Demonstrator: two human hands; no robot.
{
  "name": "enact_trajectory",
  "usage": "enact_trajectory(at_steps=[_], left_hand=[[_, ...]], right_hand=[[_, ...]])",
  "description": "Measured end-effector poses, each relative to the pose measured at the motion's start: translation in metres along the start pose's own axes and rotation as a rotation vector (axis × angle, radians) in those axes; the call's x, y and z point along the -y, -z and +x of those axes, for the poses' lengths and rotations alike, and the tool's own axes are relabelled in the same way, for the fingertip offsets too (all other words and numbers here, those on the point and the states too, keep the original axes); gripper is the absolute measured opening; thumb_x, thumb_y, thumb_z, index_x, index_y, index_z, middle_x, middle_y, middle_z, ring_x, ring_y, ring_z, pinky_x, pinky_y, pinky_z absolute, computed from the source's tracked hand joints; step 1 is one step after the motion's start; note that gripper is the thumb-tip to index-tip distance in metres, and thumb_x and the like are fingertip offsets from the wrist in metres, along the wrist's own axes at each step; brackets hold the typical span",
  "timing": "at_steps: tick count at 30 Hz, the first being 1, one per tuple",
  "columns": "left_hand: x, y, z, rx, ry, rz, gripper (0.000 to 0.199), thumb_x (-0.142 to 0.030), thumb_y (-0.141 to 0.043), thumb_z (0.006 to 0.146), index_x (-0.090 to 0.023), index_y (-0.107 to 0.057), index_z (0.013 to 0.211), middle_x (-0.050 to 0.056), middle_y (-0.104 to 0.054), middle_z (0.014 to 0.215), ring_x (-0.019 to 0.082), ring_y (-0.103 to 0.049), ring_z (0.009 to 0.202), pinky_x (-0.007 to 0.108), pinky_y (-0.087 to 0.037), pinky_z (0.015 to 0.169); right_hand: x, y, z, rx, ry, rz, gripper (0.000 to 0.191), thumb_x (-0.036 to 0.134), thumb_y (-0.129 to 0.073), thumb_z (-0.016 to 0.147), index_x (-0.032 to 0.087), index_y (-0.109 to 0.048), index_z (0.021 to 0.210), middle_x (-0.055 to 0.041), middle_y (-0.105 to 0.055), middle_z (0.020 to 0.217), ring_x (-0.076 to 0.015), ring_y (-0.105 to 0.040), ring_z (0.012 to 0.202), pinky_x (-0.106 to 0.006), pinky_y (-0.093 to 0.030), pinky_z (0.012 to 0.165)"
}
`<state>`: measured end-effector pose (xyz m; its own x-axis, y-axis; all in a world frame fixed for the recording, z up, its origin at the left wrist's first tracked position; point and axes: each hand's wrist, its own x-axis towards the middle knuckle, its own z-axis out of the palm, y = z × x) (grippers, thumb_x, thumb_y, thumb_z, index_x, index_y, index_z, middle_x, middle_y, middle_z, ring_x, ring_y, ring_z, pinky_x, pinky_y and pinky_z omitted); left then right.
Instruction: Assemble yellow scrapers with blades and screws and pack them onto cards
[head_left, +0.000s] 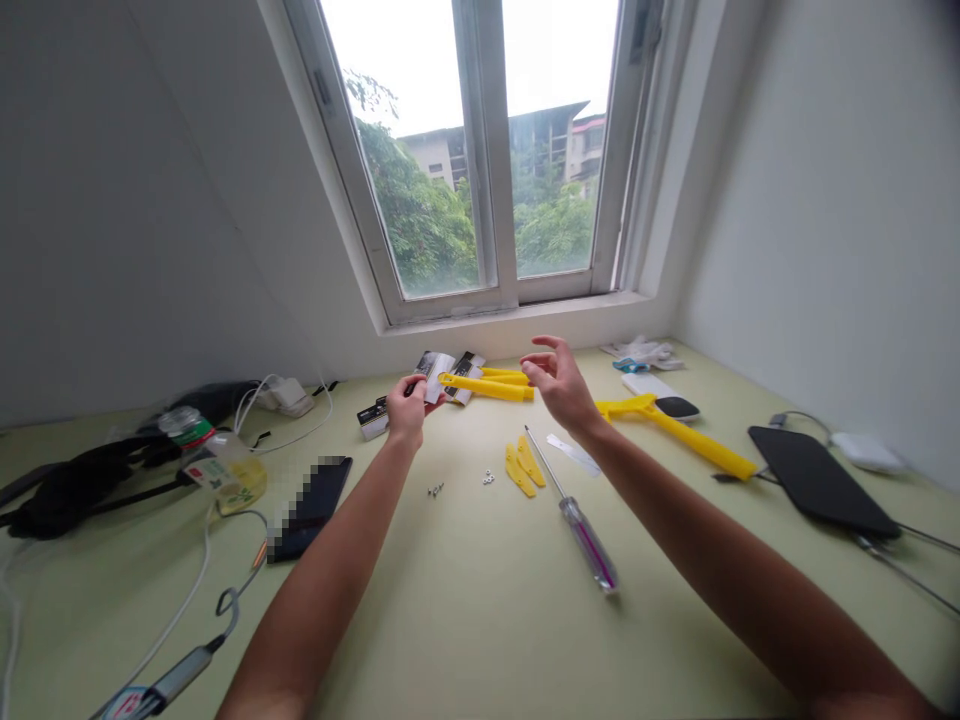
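My left hand (406, 408) is closed on a printed paper (437, 372) near the back of the table. Just right of the paper lies a yellow bar (487, 387) with a hole in its end. My right hand (559, 385) is raised with fingers apart and holds nothing. Between my forearms lie several small screws (436, 489), several nuts (489, 478), yellow curved plates (523, 466) and a clear-handled screwdriver (589, 545). A white strip (574, 453) lies partly behind my right forearm, and a yellow forked part (690, 440) extends to its right.
On the left of the table (457, 620) are a phone (319, 505), a bottle (225, 470), cables and a black bag. On the right are a black phone (821, 482), a white case (868, 452) and a plastic bag (649, 352). A window stands behind.
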<state>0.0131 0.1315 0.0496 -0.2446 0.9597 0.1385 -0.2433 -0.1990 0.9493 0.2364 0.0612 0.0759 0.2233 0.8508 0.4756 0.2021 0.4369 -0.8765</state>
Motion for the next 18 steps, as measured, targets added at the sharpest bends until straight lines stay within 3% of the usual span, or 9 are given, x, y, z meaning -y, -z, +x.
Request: enact_trajectory(at_steps=[4,9,14,18], left_hand=[[0.039,-0.019,0.022,0.074,0.087,0.091,0.021,-0.02,-0.077,0.068,-0.012,-0.066,0.085,0.006,-0.066,0.072,0.016,-0.065,0.06,0.038,-0.057,0.069],[0.071,-0.012,0.024,0.177,0.03,0.425,0.029,-0.014,-0.083,0.054,-0.016,-0.072,0.08,0.011,-0.07,0.084,0.027,-0.065,0.088,0.044,-0.047,0.088],[0.081,-0.012,0.028,0.224,-0.099,0.812,0.027,-0.023,-0.078,0.065,-0.022,-0.072,0.092,0.012,-0.066,0.105,0.032,-0.049,0.119,0.043,-0.032,0.104],[0.08,-0.02,0.024,0.256,-0.171,1.028,0.028,-0.027,-0.07,0.075,-0.021,-0.068,0.102,0.017,-0.054,0.121,0.034,-0.047,0.119,0.042,-0.035,0.099]], right_hand=[[-0.005,0.011,0.007,0.027,-0.038,0.002,0.033,0.037,-0.057,0.08,0.02,-0.051,0.108,-0.0056,-0.063,0.093,-0.019,-0.061,0.087,-0.037,-0.051,0.077],[-0.006,0.012,0.006,0.093,-0.012,-0.052,0.027,0.036,-0.057,0.081,0.019,-0.056,0.102,-0.0059,-0.066,0.09,-0.019,-0.063,0.086,-0.036,-0.051,0.076],[-0.003,0.016,0.005,0.297,0.057,-0.405,0.024,0.035,-0.05,0.087,0.019,-0.06,0.101,-0.0066,-0.07,0.093,-0.0166,-0.065,0.084,-0.03,-0.051,0.073],[0.006,0.047,0.017,0.385,0.049,-0.667,0.019,0.031,-0.052,0.085,0.022,-0.067,0.094,-0.0051,-0.072,0.09,-0.0172,-0.065,0.081,-0.03,-0.048,0.076]])
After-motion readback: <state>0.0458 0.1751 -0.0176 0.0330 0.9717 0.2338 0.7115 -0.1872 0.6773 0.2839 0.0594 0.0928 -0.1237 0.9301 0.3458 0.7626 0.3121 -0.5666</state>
